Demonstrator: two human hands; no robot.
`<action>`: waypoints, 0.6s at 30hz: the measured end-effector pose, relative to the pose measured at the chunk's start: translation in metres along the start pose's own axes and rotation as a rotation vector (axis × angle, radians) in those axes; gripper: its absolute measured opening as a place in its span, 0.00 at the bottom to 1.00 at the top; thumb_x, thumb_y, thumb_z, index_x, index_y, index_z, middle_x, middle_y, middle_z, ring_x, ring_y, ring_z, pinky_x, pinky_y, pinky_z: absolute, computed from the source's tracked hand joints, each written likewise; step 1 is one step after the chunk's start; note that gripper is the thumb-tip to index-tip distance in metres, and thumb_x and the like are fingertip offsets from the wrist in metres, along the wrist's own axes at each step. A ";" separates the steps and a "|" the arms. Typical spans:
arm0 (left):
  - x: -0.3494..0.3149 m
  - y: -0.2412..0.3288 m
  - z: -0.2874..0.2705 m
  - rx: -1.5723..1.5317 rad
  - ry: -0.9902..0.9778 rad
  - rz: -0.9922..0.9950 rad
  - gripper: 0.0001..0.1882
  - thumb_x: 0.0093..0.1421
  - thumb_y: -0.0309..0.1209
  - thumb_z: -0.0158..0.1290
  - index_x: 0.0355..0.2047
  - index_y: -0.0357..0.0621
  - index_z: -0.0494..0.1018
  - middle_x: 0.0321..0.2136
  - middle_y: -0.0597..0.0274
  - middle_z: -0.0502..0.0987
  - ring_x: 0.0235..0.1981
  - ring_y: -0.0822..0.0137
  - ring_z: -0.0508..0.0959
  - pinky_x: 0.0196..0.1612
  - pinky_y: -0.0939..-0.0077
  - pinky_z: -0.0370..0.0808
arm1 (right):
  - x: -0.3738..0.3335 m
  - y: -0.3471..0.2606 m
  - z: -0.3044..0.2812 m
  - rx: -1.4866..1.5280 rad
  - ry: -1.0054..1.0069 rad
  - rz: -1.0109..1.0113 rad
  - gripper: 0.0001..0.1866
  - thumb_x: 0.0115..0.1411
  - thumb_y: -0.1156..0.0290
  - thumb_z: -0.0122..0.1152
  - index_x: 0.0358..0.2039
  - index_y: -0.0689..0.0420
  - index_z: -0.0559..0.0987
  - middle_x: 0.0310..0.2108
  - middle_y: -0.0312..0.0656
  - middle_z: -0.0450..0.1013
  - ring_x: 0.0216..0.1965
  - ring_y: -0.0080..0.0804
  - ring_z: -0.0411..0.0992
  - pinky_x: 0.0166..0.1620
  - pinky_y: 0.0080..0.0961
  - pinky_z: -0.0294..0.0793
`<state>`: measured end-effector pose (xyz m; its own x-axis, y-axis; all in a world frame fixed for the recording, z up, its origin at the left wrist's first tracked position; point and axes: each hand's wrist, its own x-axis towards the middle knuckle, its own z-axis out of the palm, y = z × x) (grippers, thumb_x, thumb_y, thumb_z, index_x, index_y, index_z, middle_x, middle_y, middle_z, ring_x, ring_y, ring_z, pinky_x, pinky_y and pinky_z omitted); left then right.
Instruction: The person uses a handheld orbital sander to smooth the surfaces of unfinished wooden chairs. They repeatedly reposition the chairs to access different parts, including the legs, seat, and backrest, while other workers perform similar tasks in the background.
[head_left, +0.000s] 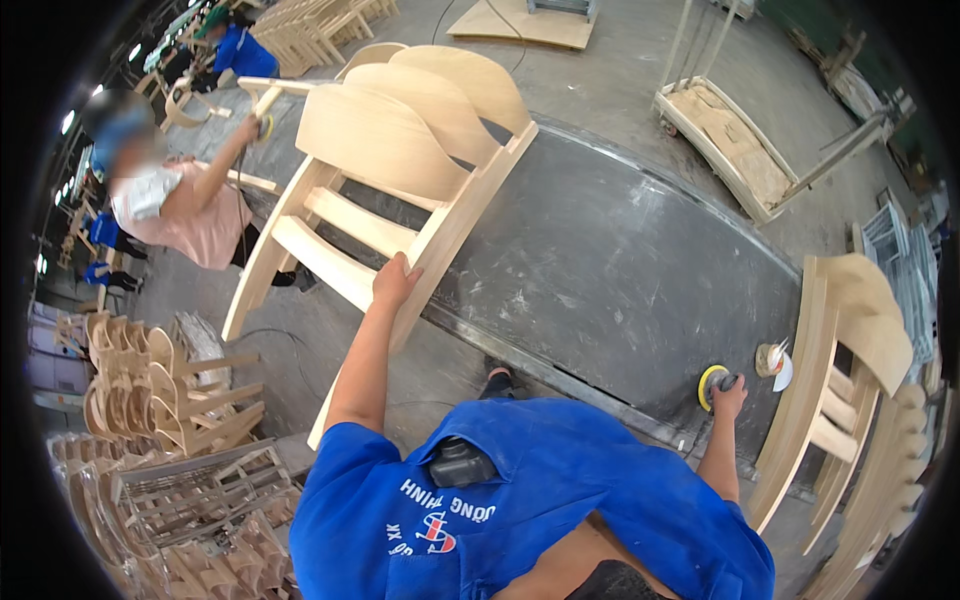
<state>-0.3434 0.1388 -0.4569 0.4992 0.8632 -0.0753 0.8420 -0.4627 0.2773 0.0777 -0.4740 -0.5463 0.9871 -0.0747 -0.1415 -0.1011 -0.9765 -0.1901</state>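
Observation:
My left hand (398, 280) is closed round the long side rail of a pale wooden chair frame (375, 230), which lies tilted on the dark worktable (600, 270). The frame has curved back panels, cross slats and long legs reaching over the table's near edge. Far to the right, my right hand (732, 396) grips a small handheld sander (712, 386) with a yellow pad. The sander rests near the table's right end, its pad edge facing left. Beyond it stands a small tub (769, 359) with thin sticks or brushes in it.
More chair frames (840, 340) lean at the right end of the table. At far left, a person in pink (185, 215) holds another sander. Curved wooden parts (170, 390) are stacked at lower left. A wheeled cart (735, 150) stands beyond the table.

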 end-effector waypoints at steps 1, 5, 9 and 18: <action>-0.002 -0.001 0.001 -0.008 0.010 -0.007 0.23 0.56 0.45 0.58 0.37 0.37 0.65 0.34 0.40 0.77 0.39 0.41 0.76 0.40 0.51 0.72 | 0.000 -0.009 -0.007 0.009 0.001 -0.054 0.43 0.44 0.67 0.72 0.61 0.45 0.62 0.53 0.51 0.65 0.51 0.50 0.70 0.53 0.39 0.71; -0.002 -0.007 0.004 -0.050 0.018 0.041 0.22 0.55 0.44 0.58 0.37 0.39 0.66 0.33 0.43 0.77 0.37 0.43 0.77 0.38 0.51 0.73 | -0.012 -0.115 -0.036 0.421 -0.217 -0.531 0.38 0.45 0.72 0.70 0.59 0.51 0.67 0.51 0.47 0.69 0.49 0.37 0.71 0.51 0.31 0.70; 0.000 -0.011 0.004 -0.081 0.043 0.102 0.21 0.53 0.41 0.60 0.36 0.39 0.66 0.32 0.45 0.76 0.36 0.44 0.77 0.37 0.52 0.74 | -0.049 -0.291 -0.072 0.883 -0.897 -0.635 0.35 0.51 0.81 0.61 0.60 0.50 0.65 0.52 0.36 0.67 0.42 0.23 0.71 0.44 0.23 0.73; 0.001 -0.008 0.003 -0.110 0.033 0.098 0.21 0.48 0.36 0.64 0.35 0.40 0.66 0.33 0.48 0.76 0.34 0.46 0.78 0.36 0.53 0.75 | -0.122 -0.575 -0.060 0.788 -1.356 -0.723 0.31 0.56 0.72 0.64 0.60 0.43 0.66 0.44 0.37 0.70 0.33 0.22 0.70 0.34 0.22 0.73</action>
<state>-0.3492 0.1427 -0.4623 0.5693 0.8220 -0.0114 0.7611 -0.5218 0.3854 0.0228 0.0849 -0.3616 0.0989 0.9139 -0.3937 -0.1599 -0.3759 -0.9128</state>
